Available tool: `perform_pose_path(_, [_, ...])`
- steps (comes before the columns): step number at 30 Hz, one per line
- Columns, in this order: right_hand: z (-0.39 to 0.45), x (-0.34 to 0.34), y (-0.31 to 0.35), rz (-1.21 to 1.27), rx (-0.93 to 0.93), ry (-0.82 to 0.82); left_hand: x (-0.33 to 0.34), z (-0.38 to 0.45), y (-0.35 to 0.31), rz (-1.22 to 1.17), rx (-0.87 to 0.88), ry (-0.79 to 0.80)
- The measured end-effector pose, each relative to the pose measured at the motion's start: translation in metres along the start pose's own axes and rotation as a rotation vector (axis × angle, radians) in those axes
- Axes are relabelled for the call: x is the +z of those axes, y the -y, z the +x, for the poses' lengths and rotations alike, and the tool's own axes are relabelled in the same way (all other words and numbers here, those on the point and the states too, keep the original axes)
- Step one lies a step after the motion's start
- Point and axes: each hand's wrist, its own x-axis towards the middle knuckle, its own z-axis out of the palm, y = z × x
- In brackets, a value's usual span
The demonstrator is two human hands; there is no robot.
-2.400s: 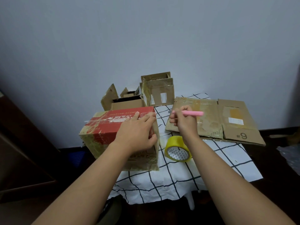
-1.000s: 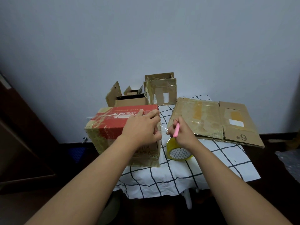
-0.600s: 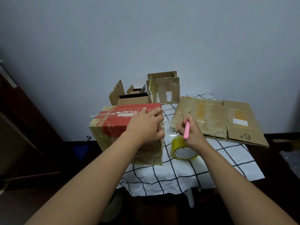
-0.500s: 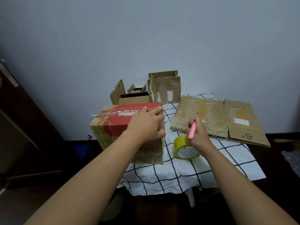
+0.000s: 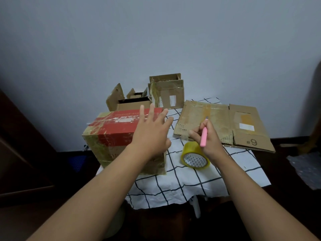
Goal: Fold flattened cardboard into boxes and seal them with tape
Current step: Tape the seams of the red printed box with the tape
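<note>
A folded red and brown box (image 5: pixel 114 134) wrapped in clear tape stands at the table's left front. My left hand (image 5: pixel 151 133) hovers over its right end with fingers spread, holding nothing. My right hand (image 5: pixel 206 138) grips a pink cutter (image 5: pixel 203 138), blade end pointing up, just above a yellow tape roll (image 5: pixel 194 156) that rests on the cloth. A flattened cardboard sheet marked "#9" (image 5: pixel 243 126) lies at the right rear.
A white cloth with a black grid (image 5: pixel 191 181) covers the small table. Two open cardboard boxes (image 5: pixel 168 94) stand at the back against the wall. Dark furniture (image 5: pixel 20 153) is at the left; crumpled plastic (image 5: pixel 305 169) lies on the floor at right.
My left hand has lifted off the red box's end and spread its fingers. My right hand with the pink cutter moved right, away from the box, and now sits over the tape roll.
</note>
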Motion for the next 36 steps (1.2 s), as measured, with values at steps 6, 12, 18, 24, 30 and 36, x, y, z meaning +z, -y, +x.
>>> perform_pose_path(6, [0.000, 0.003, 0.002, -0.006, -0.030, -0.016, -0.007, 0.003, -0.040, -0.253, 0.131, -0.359])
perform_pose_path(12, [0.003, 0.000, -0.002, -0.016, -0.028, -0.005, -0.015, 0.014, -0.056, -0.377, 0.033, -0.162])
perform_pose_path(18, [0.004, -0.005, -0.003, -0.008, -0.002, 0.023, -0.014, 0.018, -0.041, -0.435, -0.023, -0.166])
perform_pose_path(24, [0.004, -0.007, 0.000, -0.036, 0.031, 0.049, -0.015, 0.017, -0.038, -0.782, -0.146, -0.058])
perform_pose_path(30, [0.002, -0.008, 0.011, -0.041, 0.027, 0.066, -0.020, 0.013, -0.038, -0.676, -0.107, -0.108])
perform_pose_path(36, [-0.003, -0.005, 0.031, 0.056, 0.014, 0.007, -0.045, 0.005, -0.036, -0.706, -0.079, -0.233])
